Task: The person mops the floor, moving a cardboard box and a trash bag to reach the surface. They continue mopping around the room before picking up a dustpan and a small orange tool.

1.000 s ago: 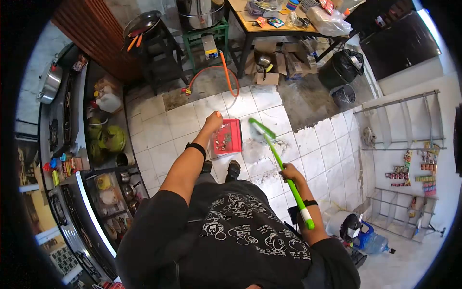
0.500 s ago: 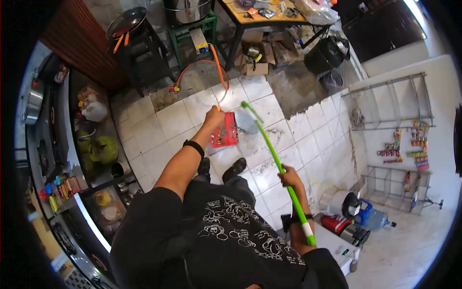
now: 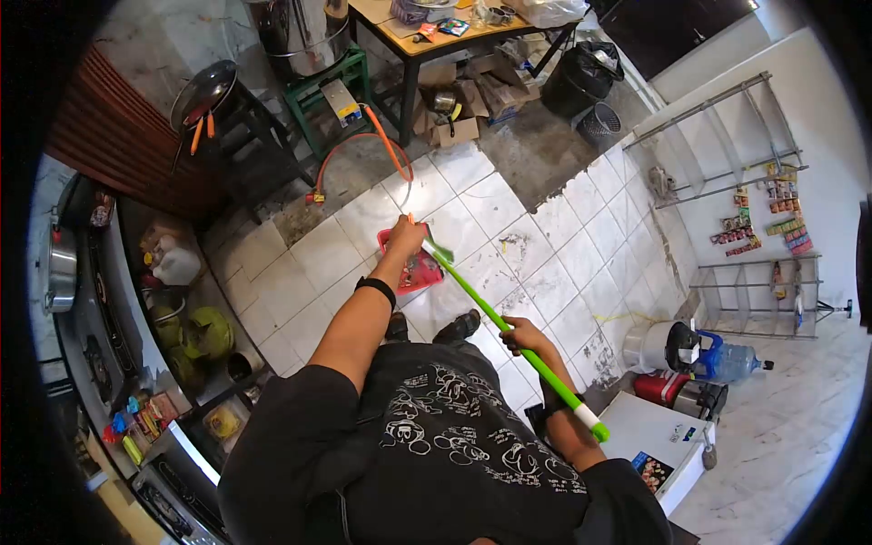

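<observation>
My left hand [image 3: 406, 235] is closed on the orange-tipped handle of a red dustpan [image 3: 420, 272], which lies on the white tiles in front of my shoes with some debris in it. My right hand [image 3: 521, 335] is wrapped round the green pole of a broom [image 3: 481, 304]. The pole slants from beside my right forearm down to the dustpan. Its green head [image 3: 441, 252] is at the dustpan's upper right edge, partly hidden by the pole and my left hand.
A green stand [image 3: 329, 100] with an orange hose [image 3: 389, 145] is ahead, beside a wooden table [image 3: 377, 20] and cardboard boxes [image 3: 454, 123]. Black bin [image 3: 579, 82] at upper right. Shelves [image 3: 195, 363] line the left; a white freezer [image 3: 636, 436] and water bottle [image 3: 734, 361] stand right.
The broom head has moved left and toward me, from the tiles right of the dustpan to its edge. My right hand has shifted slightly left. The view has shifted.
</observation>
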{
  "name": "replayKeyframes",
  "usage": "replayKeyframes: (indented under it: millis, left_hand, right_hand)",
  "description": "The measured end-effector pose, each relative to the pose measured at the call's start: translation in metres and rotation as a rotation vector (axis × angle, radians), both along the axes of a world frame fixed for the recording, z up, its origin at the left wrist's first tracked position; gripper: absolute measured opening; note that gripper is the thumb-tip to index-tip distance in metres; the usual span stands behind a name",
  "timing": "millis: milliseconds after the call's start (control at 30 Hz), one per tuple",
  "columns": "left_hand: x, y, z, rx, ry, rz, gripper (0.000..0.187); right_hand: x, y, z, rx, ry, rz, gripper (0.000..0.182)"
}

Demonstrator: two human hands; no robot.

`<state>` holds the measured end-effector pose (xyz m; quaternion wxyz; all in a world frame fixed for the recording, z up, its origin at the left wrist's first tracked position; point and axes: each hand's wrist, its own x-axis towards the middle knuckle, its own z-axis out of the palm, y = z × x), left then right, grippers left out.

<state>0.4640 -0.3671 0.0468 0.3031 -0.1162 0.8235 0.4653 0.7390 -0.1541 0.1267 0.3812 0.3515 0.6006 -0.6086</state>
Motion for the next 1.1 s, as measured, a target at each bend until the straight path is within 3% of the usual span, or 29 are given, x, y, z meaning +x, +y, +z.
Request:
replayKeyframes:
  millis: [167,267,333,500,533,667,700,767,867,967,1000,1100]
  left_hand:
    - [0.004,-0.008,-0.001,-0.020,0.056,-0.029,0.037]
    - [-0.009,-0.013,-0.013,-0.154,0.214,-0.077,0.030]
    - [-0.008,-0.018,0.030,0.086,-0.034,0.047,0.028]
    - [-0.014,-0.017,0.039,0.020,0.052,-0.048,0.025]
    - [-0.014,-0.016,0.031,0.062,0.024,-0.029,0.028]
    - [-0.017,-0.010,0.006,0.064,0.057,-0.016,0.031]
    - [-0.016,-0.008,0.011,0.056,0.057,-0.009,0.031]
    - [-0.012,-0.008,0.027,0.107,0.017,0.045,0.031]
    - [-0.019,-0.021,-0.029,0.000,0.025,0.024,0.029]
    - [-0.001,-0.007,0.023,0.034,-0.021,0.116,0.022]
    - [0.003,-0.004,0.027,0.059,-0.019,0.165,0.019]
    - [0.004,-0.003,0.022,0.077,-0.001,0.177,0.022]
  right_hand:
    - [0.021,0.015,0.023,-0.076,-0.013,-0.185,0.063]
    - [0.027,0.033,0.037,0.077,0.012,-0.146,0.062]
    - [0.032,0.054,0.037,0.146,0.028,-0.159,0.063]
    - [0.024,0.132,0.001,0.340,0.031,-0.163,0.066]
    - [0.020,0.145,-0.006,0.359,0.049,-0.214,0.063]
    - [0.000,0.200,-0.010,0.375,0.119,-0.371,0.021]
    - [-0.003,0.219,-0.023,0.384,0.119,-0.334,0.011]
    - [-0.015,0.244,-0.041,0.418,0.104,-0.308,0.011]
    - [-0.032,0.270,-0.084,0.453,0.097,-0.301,0.012]
    - [-0.047,0.259,-0.101,0.510,0.019,-0.235,0.017]
    - [-0.051,0.247,-0.097,0.570,0.039,-0.039,0.016]
    - [-0.040,0.212,-0.105,0.466,0.031,-0.005,0.011]
